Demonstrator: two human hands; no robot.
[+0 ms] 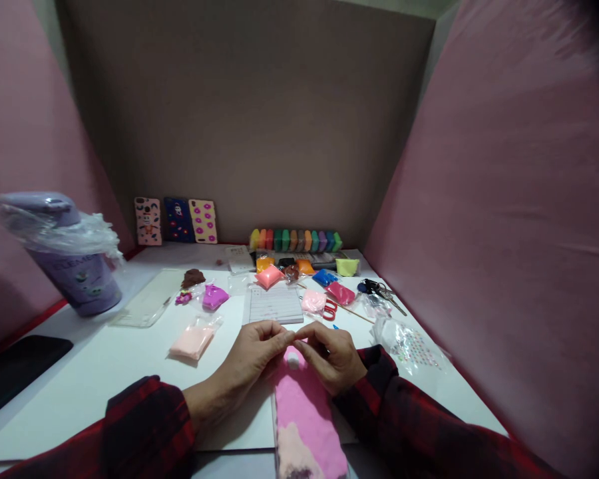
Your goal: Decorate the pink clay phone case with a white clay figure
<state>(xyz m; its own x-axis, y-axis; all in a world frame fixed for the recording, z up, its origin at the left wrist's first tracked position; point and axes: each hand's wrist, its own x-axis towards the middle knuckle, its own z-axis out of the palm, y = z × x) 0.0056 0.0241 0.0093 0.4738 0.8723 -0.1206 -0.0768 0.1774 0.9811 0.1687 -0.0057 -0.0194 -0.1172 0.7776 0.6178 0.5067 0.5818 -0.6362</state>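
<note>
Head view: step in hand looks like fine fingertip work above the pink-coated slab (307,402). Left hand (252,356) and right hand (335,356) both pinched narrow, tips meeting over slab's far end; can't tell if something small sits between. Slab lies under and between them, running toward the person; white dot (293,361) on its far end. Lined paper (274,306) beyond slab. Next move probably calls for light, steady fingertips.
</note>
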